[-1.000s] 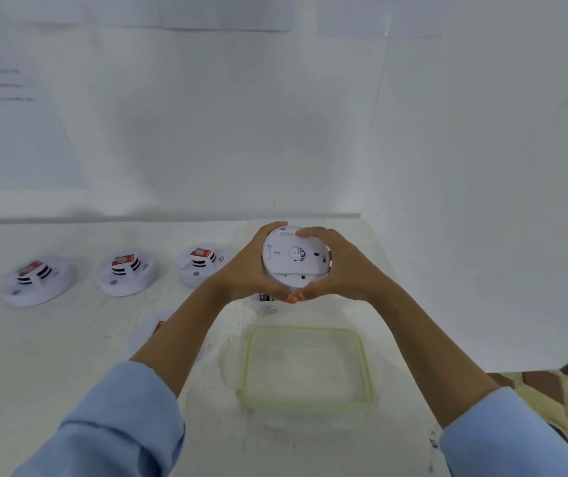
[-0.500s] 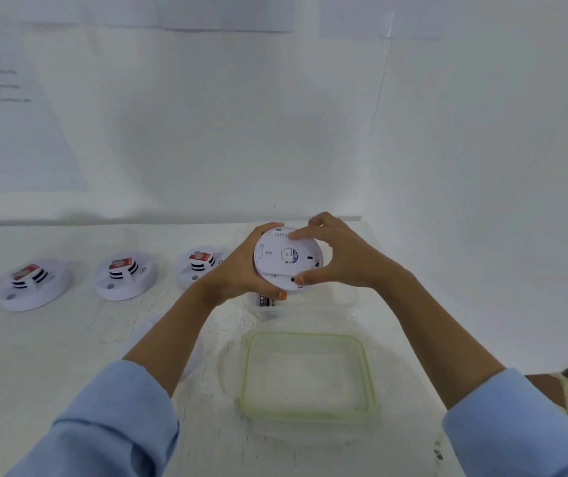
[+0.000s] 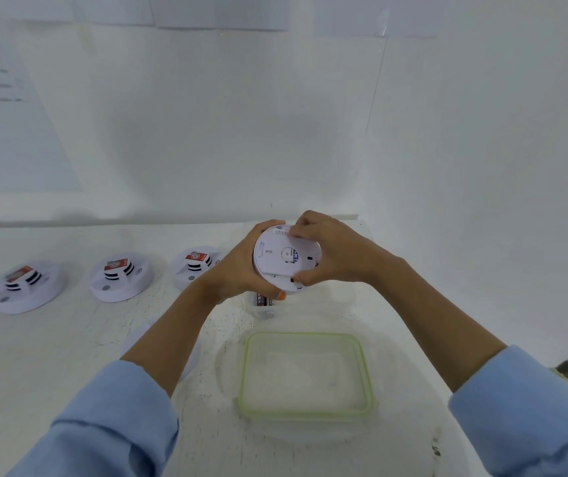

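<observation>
**Desk:** What is lying nearest the lens?

**Photographer:** A clear square plastic container with a pale green rim point(image 3: 303, 334) is sitting on the white table point(image 3: 69, 356).

**Desk:** And beyond the container?

**Photographer:** Just past it, off the table, a round white plastic smoke detector point(image 3: 284, 259) is being held with its underside to the camera. The left hand point(image 3: 238, 270) is cupping its left edge and the right hand point(image 3: 330, 256) is curling over its top and right edge. Farther back and left of the container, a row of three white round detectors point(image 3: 120, 275) is standing.
</observation>
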